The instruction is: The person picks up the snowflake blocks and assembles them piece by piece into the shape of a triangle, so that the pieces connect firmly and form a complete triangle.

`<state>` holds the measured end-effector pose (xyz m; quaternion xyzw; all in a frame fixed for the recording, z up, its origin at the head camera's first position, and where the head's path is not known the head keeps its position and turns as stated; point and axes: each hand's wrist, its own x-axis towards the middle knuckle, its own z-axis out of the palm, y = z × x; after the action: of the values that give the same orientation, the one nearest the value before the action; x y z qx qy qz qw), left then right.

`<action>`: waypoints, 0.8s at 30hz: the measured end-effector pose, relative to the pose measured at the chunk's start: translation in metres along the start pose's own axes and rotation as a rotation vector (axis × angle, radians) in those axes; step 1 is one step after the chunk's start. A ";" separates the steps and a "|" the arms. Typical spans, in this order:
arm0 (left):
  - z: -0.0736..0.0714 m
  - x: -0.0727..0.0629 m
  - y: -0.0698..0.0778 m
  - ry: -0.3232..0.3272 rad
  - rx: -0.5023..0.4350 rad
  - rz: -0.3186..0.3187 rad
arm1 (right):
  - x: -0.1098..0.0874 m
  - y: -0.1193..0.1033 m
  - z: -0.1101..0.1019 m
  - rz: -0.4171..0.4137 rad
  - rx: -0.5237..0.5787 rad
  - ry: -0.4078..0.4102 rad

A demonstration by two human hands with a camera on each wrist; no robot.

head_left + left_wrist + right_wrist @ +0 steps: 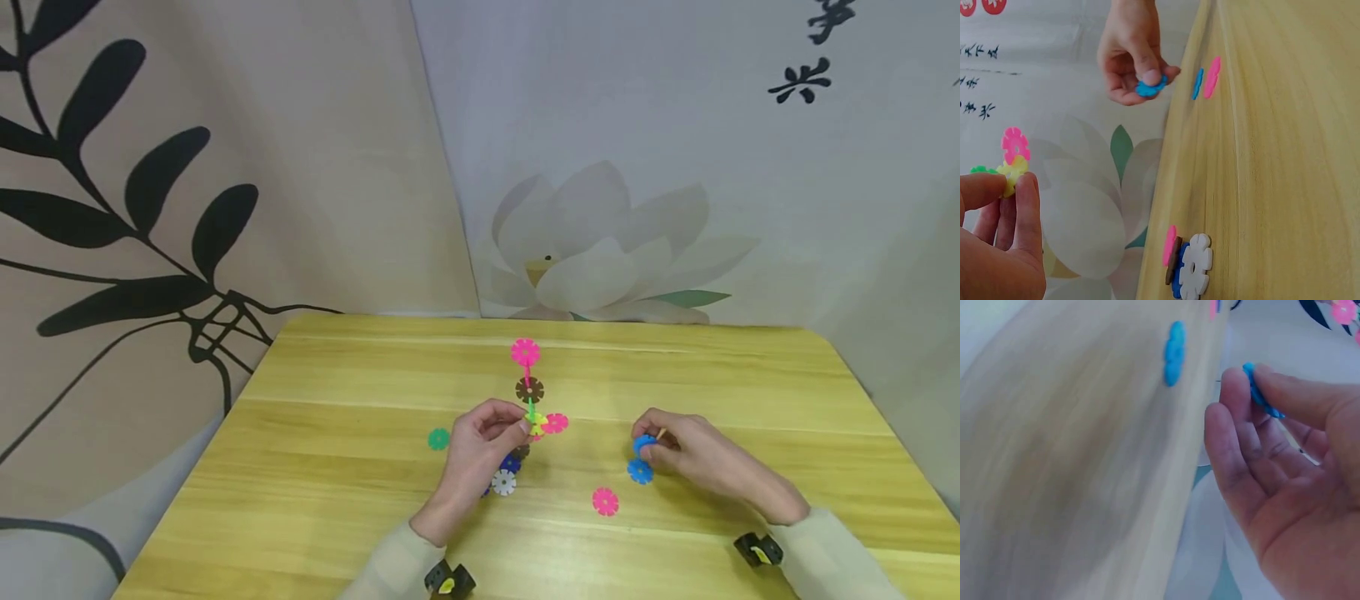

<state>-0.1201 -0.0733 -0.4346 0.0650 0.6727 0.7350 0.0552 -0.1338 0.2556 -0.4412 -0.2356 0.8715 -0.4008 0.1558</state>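
My left hand (480,450) pinches a yellow notched plastic disc (1015,169) between thumb and fingers, held above the table. Joined to the yellow one are a pink disc (556,423) and a green disc (531,408) seen edge-on. Beyond the green, a brown disc (529,389) and another pink disc (526,352) continue the chain. My right hand (701,454) grips a loose blue disc (1261,394) by its edge, thumb against fingers. Under that hand, a second blue disc (641,472) lies flat on the wood.
On the wooden table (315,467), a pink disc (605,502) lies between the hands. A teal-green disc (438,439) is left of the left hand. White (504,482), dark blue (512,463) and brown discs cluster beside the left wrist. A printed cloth (360,167) hangs behind the far edge.
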 end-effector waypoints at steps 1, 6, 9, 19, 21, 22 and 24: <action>0.000 0.000 0.000 0.000 -0.001 0.001 | -0.001 -0.002 0.000 -0.004 -0.002 0.016; 0.000 -0.001 0.001 0.000 -0.004 0.002 | -0.004 -0.016 -0.001 -0.021 -0.046 0.100; 0.000 -0.001 0.001 0.002 0.004 0.003 | -0.006 -0.024 0.000 -0.024 -0.070 0.147; 0.003 -0.003 0.004 0.005 0.000 0.006 | -0.008 -0.049 0.008 -0.041 0.014 0.353; 0.004 -0.003 0.004 0.005 0.003 0.009 | -0.008 -0.052 0.009 -0.031 0.026 0.373; 0.004 -0.003 0.005 0.005 0.004 0.009 | -0.008 -0.054 0.009 -0.027 0.040 0.377; 0.004 -0.003 0.005 0.006 0.003 0.011 | -0.008 -0.056 0.009 -0.022 0.066 0.384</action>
<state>-0.1165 -0.0700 -0.4290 0.0666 0.6735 0.7346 0.0491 -0.1066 0.2221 -0.4030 -0.1589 0.8689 -0.4687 -0.0102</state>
